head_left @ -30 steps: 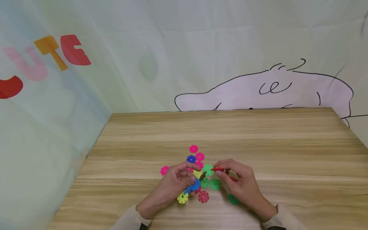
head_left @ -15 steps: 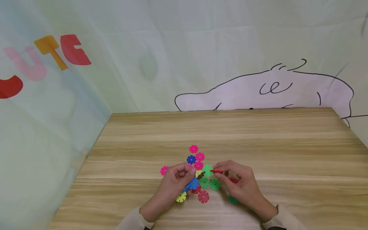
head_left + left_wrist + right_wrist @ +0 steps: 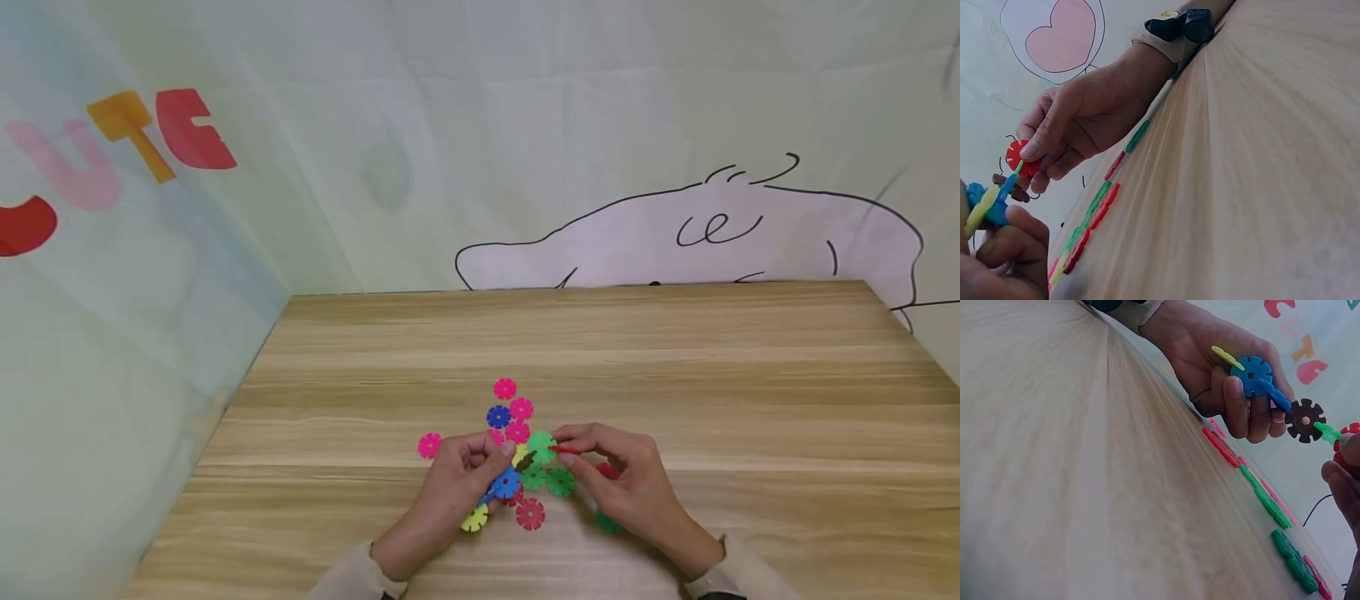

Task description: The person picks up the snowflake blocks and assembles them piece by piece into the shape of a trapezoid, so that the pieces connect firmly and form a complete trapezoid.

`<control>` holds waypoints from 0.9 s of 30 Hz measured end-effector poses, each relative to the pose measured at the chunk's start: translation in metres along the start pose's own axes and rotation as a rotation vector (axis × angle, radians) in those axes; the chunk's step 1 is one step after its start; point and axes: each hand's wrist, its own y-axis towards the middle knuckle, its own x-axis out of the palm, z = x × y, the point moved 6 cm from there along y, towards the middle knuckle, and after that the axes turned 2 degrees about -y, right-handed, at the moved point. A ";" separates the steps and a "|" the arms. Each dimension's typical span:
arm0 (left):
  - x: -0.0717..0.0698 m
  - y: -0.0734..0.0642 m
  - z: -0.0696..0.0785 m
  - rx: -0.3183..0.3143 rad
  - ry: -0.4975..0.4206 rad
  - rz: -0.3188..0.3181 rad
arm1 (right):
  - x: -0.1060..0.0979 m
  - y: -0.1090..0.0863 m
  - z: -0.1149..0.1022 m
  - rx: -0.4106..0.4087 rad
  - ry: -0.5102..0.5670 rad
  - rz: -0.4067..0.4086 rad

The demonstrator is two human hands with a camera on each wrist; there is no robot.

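Note:
In the head view my left hand (image 3: 457, 487) grips a joined chain of notched plastic discs. The chain runs from a yellow disc (image 3: 1227, 357) through a blue disc (image 3: 1252, 375) and a second blue one to a brown disc (image 3: 1305, 420), then a light green disc (image 3: 542, 447) at its right end. My right hand (image 3: 630, 475) pinches a red disc (image 3: 1015, 152) between thumb and fingers. In the left wrist view, the red disc meets the green disc's edge. The chain is held above the table, and my right fingers cover part of the red disc.
Loose discs lie on the wooden table (image 3: 675, 350) below and around the hands: pink (image 3: 506, 388), dark blue (image 3: 498, 417), green (image 3: 560, 482) and dark red (image 3: 530, 514). Another pink disc (image 3: 430, 446) lies left of the left hand. A printed cloth (image 3: 337, 167) hangs behind the table.
My left index finger, stretched out at first, has curled in, and the left thumb has moved up. The blue disc now faces the head camera more squarely. My right hand has barely moved.

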 end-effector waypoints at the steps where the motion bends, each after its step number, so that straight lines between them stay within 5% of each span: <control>1: 0.000 0.000 0.000 -0.004 0.000 0.000 | 0.000 0.000 0.000 -0.004 0.002 0.002; 13: 0.000 0.000 -0.001 -0.008 0.000 -0.021 | -0.001 0.000 -0.001 -0.036 0.040 0.026; 27: -0.001 0.002 -0.002 -0.011 0.000 0.009 | 0.003 0.000 -0.002 -0.007 0.012 -0.067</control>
